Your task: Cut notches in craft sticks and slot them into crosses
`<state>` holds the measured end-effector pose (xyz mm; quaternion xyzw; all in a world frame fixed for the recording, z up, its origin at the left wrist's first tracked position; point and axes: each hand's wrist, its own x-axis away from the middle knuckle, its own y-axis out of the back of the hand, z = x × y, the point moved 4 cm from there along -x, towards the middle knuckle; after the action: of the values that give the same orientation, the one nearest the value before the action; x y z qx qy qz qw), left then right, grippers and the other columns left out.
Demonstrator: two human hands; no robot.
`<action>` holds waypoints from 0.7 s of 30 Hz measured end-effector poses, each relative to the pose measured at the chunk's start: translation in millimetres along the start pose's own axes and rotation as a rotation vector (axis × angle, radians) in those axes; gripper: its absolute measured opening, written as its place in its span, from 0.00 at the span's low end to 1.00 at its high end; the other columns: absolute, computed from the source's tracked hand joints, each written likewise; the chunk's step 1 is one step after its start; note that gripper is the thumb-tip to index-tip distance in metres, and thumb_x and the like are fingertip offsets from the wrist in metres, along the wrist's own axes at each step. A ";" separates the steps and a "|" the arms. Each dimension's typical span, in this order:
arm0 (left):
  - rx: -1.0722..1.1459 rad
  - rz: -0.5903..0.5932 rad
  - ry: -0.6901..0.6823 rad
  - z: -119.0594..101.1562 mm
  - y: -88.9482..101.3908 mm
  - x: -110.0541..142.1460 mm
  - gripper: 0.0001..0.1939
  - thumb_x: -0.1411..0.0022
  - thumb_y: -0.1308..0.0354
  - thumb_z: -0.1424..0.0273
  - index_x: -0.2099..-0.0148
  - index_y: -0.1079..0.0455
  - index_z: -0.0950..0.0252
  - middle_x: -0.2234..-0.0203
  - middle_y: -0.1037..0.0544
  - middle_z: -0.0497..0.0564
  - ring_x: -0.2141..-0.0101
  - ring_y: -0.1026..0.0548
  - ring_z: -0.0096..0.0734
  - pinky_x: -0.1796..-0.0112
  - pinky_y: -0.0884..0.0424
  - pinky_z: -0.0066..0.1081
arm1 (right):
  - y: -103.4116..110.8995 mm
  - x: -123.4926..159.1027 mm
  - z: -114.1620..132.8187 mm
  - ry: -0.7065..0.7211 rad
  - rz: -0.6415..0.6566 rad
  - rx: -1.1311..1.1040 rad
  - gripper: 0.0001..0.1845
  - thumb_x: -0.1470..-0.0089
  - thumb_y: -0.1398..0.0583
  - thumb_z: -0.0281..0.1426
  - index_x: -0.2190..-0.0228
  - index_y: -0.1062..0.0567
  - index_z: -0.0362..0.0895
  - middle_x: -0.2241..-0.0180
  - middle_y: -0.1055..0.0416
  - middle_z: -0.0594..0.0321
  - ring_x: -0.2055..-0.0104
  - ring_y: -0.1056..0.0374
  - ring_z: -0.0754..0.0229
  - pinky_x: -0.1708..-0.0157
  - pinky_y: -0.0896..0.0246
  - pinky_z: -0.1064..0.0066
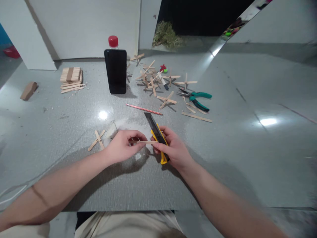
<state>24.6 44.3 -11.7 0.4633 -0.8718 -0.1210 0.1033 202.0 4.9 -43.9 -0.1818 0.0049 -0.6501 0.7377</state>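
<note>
Far left of the black phone [115, 71], a brown tapered piece [28, 91] lies alone, tabletop [247, 165] on all sides of it. Closer on the phone's left: stack of wooden sticks [64, 76] under a brown band [70, 74], small splinters along its near edge. Front-left of the phone, one crossed pair of sticks [99, 139] lies flat. Directly behind the phone, a bottle [113, 41] shows its red cap; contact between the two cannot be told. In front of the phone, left hand [123, 143]: thumb and fingers narrow, pinching a thin wooden stick [150, 142] that spans to the right hand. Right of the phone, a red pencil [144, 109] lies slanted on the near side, a cluster of crossed sticks [153, 87] on the far side. Front-right of the phone, right hand [175, 145]: fingers curled round a yellow-and-black utility knife [160, 135], thumb at the stick's right end; blade extension cannot be told. Farther right of the phone, green-handled pliers [192, 96], handles spread, with a loose stick [196, 117] just nearer. Widest room: tabletop right of these. Near edge runs well in front of the phone, beneath both forearms [74, 178].
</note>
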 end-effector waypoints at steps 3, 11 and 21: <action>0.011 0.001 -0.002 -0.3 -0.4 0.1 0.07 0.40 0.42 0.73 0.62 0.23 0.65 0.69 0.18 0.51 0.70 0.22 0.30 0.67 0.26 0.30 | 0.0 0.0 -0.2 0.002 0.001 0.003 0.24 0.52 0.28 0.37 0.57 0.32 0.50 0.71 0.30 0.71 0.77 0.36 0.68 0.77 0.40 0.74; -0.006 -0.002 -0.006 1.3 0.1 0.2 0.07 0.40 0.41 0.73 0.61 0.22 0.65 0.68 0.17 0.51 0.69 0.22 0.30 0.67 0.25 0.30 | 0.1 0.3 0.4 -0.003 -0.005 0.005 0.23 0.52 0.29 0.36 0.57 0.32 0.49 0.71 0.29 0.70 0.77 0.36 0.68 0.78 0.42 0.74; -0.023 -0.006 -0.042 1.6 0.4 0.4 0.09 0.40 0.43 0.75 0.61 0.21 0.65 0.67 0.16 0.53 0.66 0.19 0.33 0.64 0.23 0.32 | 1.6 -0.7 -1.8 -0.001 -0.007 0.010 0.24 0.52 0.28 0.37 0.57 0.32 0.50 0.71 0.30 0.71 0.77 0.36 0.67 0.77 0.42 0.73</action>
<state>23.7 44.4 -13.1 0.4620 -0.8710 -0.1411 0.0900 202.9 5.2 -46.2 -0.1784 0.0005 -0.6527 0.7363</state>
